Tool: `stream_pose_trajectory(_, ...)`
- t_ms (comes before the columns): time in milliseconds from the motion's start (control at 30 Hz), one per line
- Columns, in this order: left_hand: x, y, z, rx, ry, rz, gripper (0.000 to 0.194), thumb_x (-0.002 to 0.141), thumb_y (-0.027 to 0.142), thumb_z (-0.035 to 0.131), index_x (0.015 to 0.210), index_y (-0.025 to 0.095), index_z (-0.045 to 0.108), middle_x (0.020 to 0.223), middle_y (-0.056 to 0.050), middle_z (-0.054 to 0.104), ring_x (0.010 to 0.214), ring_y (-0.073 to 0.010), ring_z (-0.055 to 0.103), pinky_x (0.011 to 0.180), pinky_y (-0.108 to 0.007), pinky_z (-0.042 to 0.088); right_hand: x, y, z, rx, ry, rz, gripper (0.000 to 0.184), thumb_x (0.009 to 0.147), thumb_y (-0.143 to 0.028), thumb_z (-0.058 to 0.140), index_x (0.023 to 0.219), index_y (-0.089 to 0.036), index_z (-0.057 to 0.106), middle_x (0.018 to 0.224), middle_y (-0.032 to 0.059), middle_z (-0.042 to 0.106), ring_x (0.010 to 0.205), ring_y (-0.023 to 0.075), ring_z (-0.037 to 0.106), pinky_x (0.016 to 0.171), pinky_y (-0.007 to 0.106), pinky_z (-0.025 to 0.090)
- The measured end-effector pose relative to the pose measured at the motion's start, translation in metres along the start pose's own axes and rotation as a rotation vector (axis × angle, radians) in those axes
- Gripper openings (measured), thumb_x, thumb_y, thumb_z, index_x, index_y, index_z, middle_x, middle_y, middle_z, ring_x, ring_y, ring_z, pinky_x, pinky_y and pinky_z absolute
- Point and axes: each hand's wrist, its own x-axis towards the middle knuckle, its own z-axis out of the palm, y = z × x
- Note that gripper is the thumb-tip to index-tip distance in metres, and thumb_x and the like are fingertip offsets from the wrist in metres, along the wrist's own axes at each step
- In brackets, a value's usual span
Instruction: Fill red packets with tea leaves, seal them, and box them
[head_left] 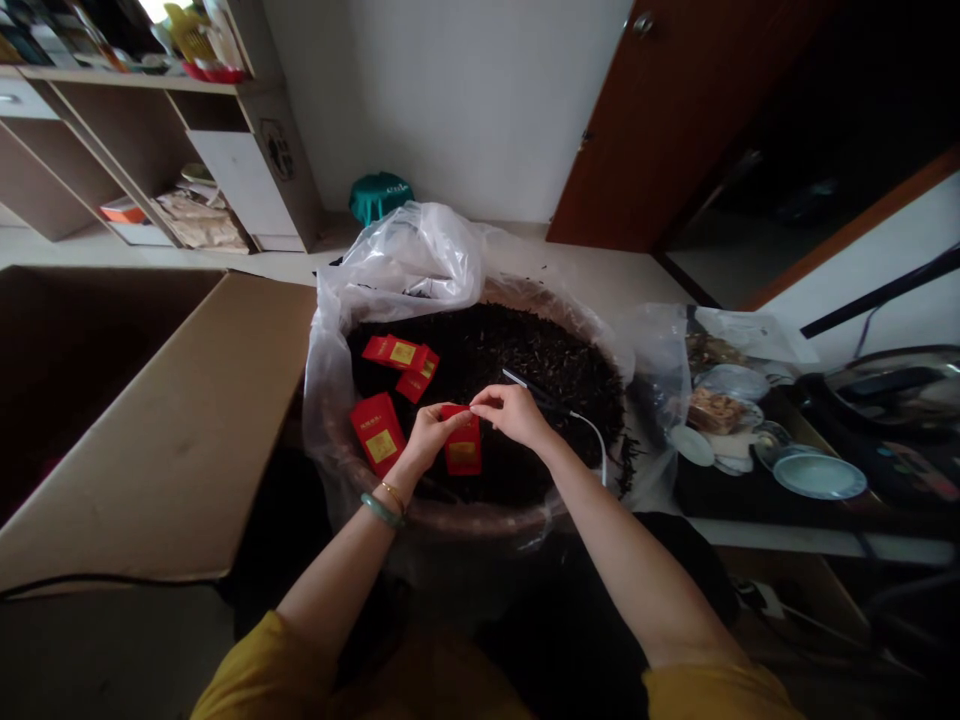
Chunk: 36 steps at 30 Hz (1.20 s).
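Between my two hands hangs a small red packet [463, 455] with a gold label. My left hand [435, 432] is closed on its upper left edge, a green bangle and a thin gold bracelet at the wrist. At the top right corner, my right hand [514, 410] pinches with thumb and forefinger. Under the hands is a wide round basket [480, 520], lined with clear plastic [420, 255] and filled with dark dried leaves [517, 335], apparently tea. On the leaves lie another red packet [377, 435] at left and a small pile of red packets [401, 353] behind it.
A dark flat device [536, 390] with a white cable lies by my right hand. An open cardboard box [187, 400] stands at left. On the right, a low table holds a pale dish [819, 472] and other items. Behind are a teal bag [380, 197] and a brown door [675, 120].
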Motion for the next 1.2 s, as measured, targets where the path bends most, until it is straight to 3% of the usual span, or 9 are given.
stream_pose_trajectory(200, 0.002, -0.005, -0.003, 0.090, 0.005, 0.024, 0.038, 0.052, 0.044, 0.083, 0.066, 0.011, 0.068, 0.055, 0.000, 0.064, 0.047, -0.0103, 0.055, 0.047, -0.021, 0.041, -0.001, -0.002, 0.002, 0.027, -0.094, 0.098, 0.011, 0.074, -0.026, 0.065, 0.078, -0.016, 0.069, 0.064, 0.0000, 0.067, 0.043, 0.0094, 0.053, 0.046, 0.023, 0.043)
stream_pose_trajectory(433, -0.003, 0.000, 0.003, -0.057, -0.167, -0.121, 0.049, 0.049, 0.038, 0.086, 0.086, 0.011, 0.069, 0.074, -0.004, 0.072, 0.064, -0.0164, 0.067, 0.062, -0.026, 0.052, 0.001, 0.003, 0.004, 0.097, -0.026, 0.041, 0.012, 0.077, -0.028, 0.062, 0.075, -0.017, 0.067, 0.062, -0.0008, 0.066, 0.048, 0.0118, 0.059, 0.051, 0.024, 0.047)
stream_pose_trajectory(500, -0.004, 0.001, 0.004, -0.068, -0.155, -0.175, 0.050, 0.045, 0.038, 0.088, 0.083, 0.010, 0.069, 0.074, -0.006, 0.073, 0.063, -0.0180, 0.068, 0.061, -0.027, 0.053, 0.005, 0.009, 0.000, 0.073, -0.017, 0.024, 0.015, 0.079, -0.030, 0.060, 0.078, -0.017, 0.067, 0.066, 0.0004, 0.068, 0.053, 0.0136, 0.061, 0.056, 0.026, 0.050)
stream_pose_trajectory(567, -0.004, 0.002, 0.005, -0.069, -0.096, -0.193, 0.051, 0.044, 0.040, 0.088, 0.081, 0.009, 0.069, 0.075, -0.007, 0.073, 0.061, -0.0187, 0.068, 0.058, -0.028, 0.053, 0.008, 0.019, -0.008, -0.068, 0.039, -0.015, 0.016, 0.081, -0.030, 0.059, 0.086, -0.018, 0.068, 0.079, 0.0033, 0.070, 0.068, 0.0164, 0.065, 0.067, 0.029, 0.051)
stream_pose_trajectory(667, -0.004, 0.002, 0.005, -0.070, -0.059, -0.182, 0.050, 0.043, 0.040, 0.088, 0.078, 0.009, 0.070, 0.079, -0.010, 0.074, 0.060, -0.0198, 0.068, 0.056, -0.028, 0.053, 0.009, 0.039, -0.020, -0.505, 0.150, 0.006, 0.032, 0.079, -0.026, 0.065, 0.110, -0.017, 0.063, 0.104, 0.0109, 0.067, 0.097, 0.0237, 0.061, 0.084, 0.035, 0.047)
stream_pose_trajectory(767, -0.005, 0.003, 0.006, -0.059, -0.076, -0.163, 0.049, 0.045, 0.039, 0.088, 0.080, 0.009, 0.071, 0.083, -0.011, 0.074, 0.062, -0.0207, 0.069, 0.058, -0.029, 0.053, 0.008, 0.055, -0.024, -0.890, 0.113, 0.118, 0.052, 0.075, -0.023, 0.070, 0.124, -0.017, 0.053, 0.112, 0.0151, 0.062, 0.103, 0.0289, 0.055, 0.084, 0.039, 0.044)
stream_pose_trajectory(867, -0.005, 0.003, 0.005, -0.054, -0.086, -0.156, 0.048, 0.047, 0.040, 0.087, 0.081, 0.010, 0.071, 0.084, -0.012, 0.074, 0.064, -0.0211, 0.069, 0.059, -0.029, 0.054, 0.007, 0.064, -0.018, -1.036, 0.085, 0.136, 0.054, 0.076, -0.023, 0.069, 0.126, -0.015, 0.050, 0.114, 0.0160, 0.060, 0.101, 0.0289, 0.054, 0.082, 0.038, 0.043)
stream_pose_trajectory(1067, -0.005, 0.001, 0.004, -0.064, -0.081, -0.184, 0.049, 0.045, 0.040, 0.088, 0.079, 0.009, 0.072, 0.082, -0.012, 0.074, 0.063, -0.0209, 0.069, 0.056, -0.028, 0.053, 0.013, 0.073, -0.021, -0.987, 0.131, 0.215, 0.041, 0.079, -0.026, 0.067, 0.117, -0.015, 0.057, 0.109, 0.0162, 0.061, 0.104, 0.0302, 0.054, 0.085, 0.041, 0.042)
stream_pose_trajectory(1200, -0.005, 0.002, 0.004, -0.058, -0.070, -0.200, 0.049, 0.044, 0.040, 0.088, 0.079, 0.009, 0.072, 0.081, -0.012, 0.074, 0.061, -0.0202, 0.068, 0.056, -0.028, 0.053, 0.014, 0.064, -0.042, -0.636, 0.129, 0.164, 0.046, 0.076, -0.024, 0.070, 0.120, -0.015, 0.058, 0.113, 0.0146, 0.060, 0.105, 0.0258, 0.057, 0.089, 0.038, 0.044)
